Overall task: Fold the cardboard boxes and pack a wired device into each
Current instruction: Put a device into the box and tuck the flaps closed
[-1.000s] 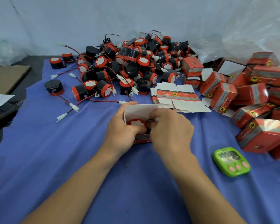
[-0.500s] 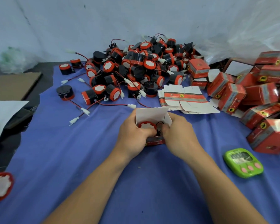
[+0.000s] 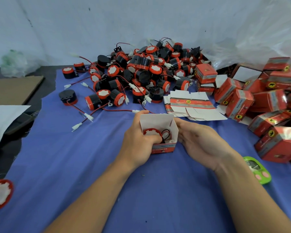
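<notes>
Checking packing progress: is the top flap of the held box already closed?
No, the top flap of the box stands open, showing the red-capped device and its wires inside.

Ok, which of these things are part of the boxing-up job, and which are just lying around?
In the job: open box, gripped by the left hand; right hand at its side; wired device inside; pile of loose devices; flat box blanks; closed boxes.
Lying about: green timer; brown cardboard sheet; clear plastic bag.
</notes>
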A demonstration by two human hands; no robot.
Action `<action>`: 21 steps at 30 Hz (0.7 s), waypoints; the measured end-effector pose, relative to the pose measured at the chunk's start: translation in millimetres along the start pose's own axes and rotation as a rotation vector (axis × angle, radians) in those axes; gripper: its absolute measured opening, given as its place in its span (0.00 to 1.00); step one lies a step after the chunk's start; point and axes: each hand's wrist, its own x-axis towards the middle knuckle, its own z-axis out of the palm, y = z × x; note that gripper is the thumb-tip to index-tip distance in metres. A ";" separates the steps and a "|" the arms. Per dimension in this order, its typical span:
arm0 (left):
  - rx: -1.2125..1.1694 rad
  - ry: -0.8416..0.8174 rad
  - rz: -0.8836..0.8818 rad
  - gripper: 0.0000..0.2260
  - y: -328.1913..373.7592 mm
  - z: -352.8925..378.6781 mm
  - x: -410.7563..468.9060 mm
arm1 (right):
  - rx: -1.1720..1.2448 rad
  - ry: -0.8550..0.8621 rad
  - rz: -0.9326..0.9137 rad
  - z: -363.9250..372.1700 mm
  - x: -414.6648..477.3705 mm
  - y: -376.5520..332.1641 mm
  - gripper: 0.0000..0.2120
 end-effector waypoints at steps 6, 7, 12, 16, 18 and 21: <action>0.014 0.006 0.007 0.20 -1.3 1.5 -0.4 | -0.129 0.128 -0.038 0.7 6.8 8.5 0.15; 0.003 0.035 0.001 0.14 -0.8 1.3 -0.7 | -0.167 0.146 -0.041 0.2 6.4 8.5 0.14; -0.160 0.278 -0.068 0.21 5.6 4.0 -2.5 | -0.288 0.132 -0.019 5.0 2.9 7.1 0.13; -0.132 0.355 -0.081 0.14 7.6 10.5 -7.5 | -0.420 0.086 0.056 14.9 4.7 7.4 0.14; -0.181 0.208 -0.065 0.13 3.9 8.7 -7.4 | -0.398 0.135 0.050 19.2 7.2 8.8 0.16; -0.350 -0.126 -0.038 0.20 0.7 -4.1 -5.5 | -0.320 0.261 0.000 18.5 9.3 10.1 0.19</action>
